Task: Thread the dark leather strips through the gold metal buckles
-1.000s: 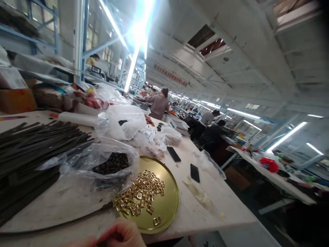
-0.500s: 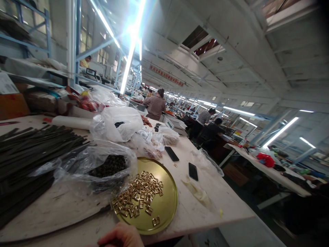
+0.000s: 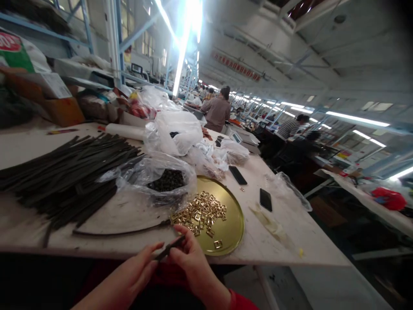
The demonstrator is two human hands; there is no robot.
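A dark strap point(image 3: 170, 248) stretches between my two hands in front of the table edge. My left hand point(image 3: 139, 266) is closed on its lower end, and my right hand point(image 3: 189, 255) pinches the upper end with thumb and fingers. Just beyond my right hand lies a round gold tray point(image 3: 235, 215) with a heap of gold-coloured metal buckles point(image 3: 201, 211). One buckle point(image 3: 218, 244) sits apart near the tray's front. Left of the tray, an open clear plastic bag point(image 3: 129, 174) holds many small dark pieces point(image 3: 167, 180).
Many dark straps point(image 3: 74, 168) lie piled on the table point(image 3: 106, 215) at left; one long strap point(image 3: 129, 232) curves toward the tray. Two phones point(image 3: 266, 199) lie right of the tray. Plastic bags point(image 3: 176, 131) and a white roll point(image 3: 124, 131) stand behind. Co-workers point(image 3: 217, 111) are farther off.
Both hands are now in view with the dark strap between them; before, only one hand showed at the bottom edge. The camera view has shifted, so the table appears higher and further right.
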